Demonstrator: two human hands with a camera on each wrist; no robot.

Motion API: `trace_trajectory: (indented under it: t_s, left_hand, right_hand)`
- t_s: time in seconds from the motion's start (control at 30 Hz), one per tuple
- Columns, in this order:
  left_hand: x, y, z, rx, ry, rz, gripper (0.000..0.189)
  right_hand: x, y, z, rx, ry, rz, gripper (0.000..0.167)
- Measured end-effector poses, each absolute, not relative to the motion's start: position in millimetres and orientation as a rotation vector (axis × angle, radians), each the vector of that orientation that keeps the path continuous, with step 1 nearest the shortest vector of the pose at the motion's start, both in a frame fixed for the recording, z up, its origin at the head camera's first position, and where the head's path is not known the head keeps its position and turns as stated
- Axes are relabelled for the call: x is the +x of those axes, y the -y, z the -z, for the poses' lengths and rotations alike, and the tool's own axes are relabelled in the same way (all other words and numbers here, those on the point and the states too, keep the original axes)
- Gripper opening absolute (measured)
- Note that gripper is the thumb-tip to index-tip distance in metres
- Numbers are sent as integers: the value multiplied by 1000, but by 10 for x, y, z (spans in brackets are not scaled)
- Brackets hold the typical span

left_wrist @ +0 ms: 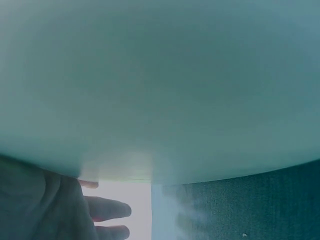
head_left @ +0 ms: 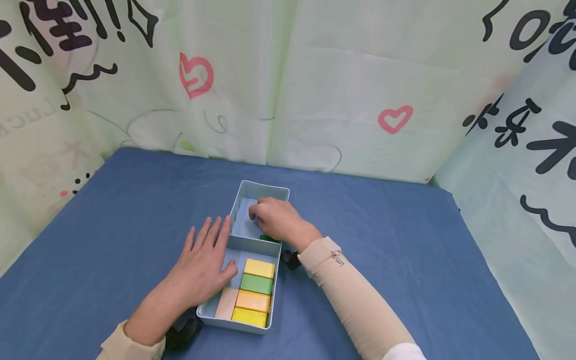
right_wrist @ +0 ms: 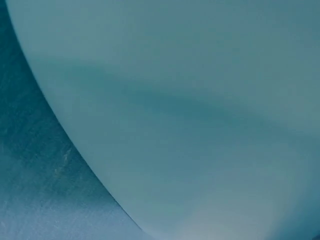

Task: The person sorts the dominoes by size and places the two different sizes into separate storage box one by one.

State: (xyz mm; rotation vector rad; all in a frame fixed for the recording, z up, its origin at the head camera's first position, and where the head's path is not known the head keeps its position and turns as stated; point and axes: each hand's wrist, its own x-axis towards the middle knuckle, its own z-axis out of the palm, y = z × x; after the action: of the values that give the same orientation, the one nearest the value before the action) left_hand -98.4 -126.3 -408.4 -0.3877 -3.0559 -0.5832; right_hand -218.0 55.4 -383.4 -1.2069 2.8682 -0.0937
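A light blue two-part box point(head_left: 237, 327) lies on the blue-covered table, with a near and a far section. My left hand point(head_left: 202, 270) is spread with straight fingers over the box's left side, thumb above the near section; a few of its fingers point(left_wrist: 107, 209) show at the bottom of the left wrist view. My right hand point(head_left: 279, 217) reaches into the far section with bent fingers pointing left. A dark green piece point(head_left: 269, 239) shows beneath its palm near the divider. I cannot tell whether the right fingers hold anything.
In the near section lie a pale yellow block point(head_left: 260, 268), a green block point(head_left: 256, 284), an orange block point(head_left: 253, 301), a bright yellow block point(head_left: 249, 317) and an upright-lying pale pink block point(head_left: 227, 302). A printed curtain point(head_left: 324, 100) hangs behind the table. Pale blurred surfaces fill most of both wrist views.
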Motion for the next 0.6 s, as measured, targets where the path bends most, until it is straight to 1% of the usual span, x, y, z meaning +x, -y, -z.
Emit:
trace_trajectory:
  t_s: [0.27, 0.6]
  left_hand:
    - [-981, 1259, 4074, -379, 3059, 594, 79]
    - [-973, 1267, 4068, -380, 3067, 617, 78]
  right_hand:
    - [-2156, -512, 3867, -1141, -2911, -104, 20]
    - [-2138, -513, 3883, -1135, -2914, -123, 18]
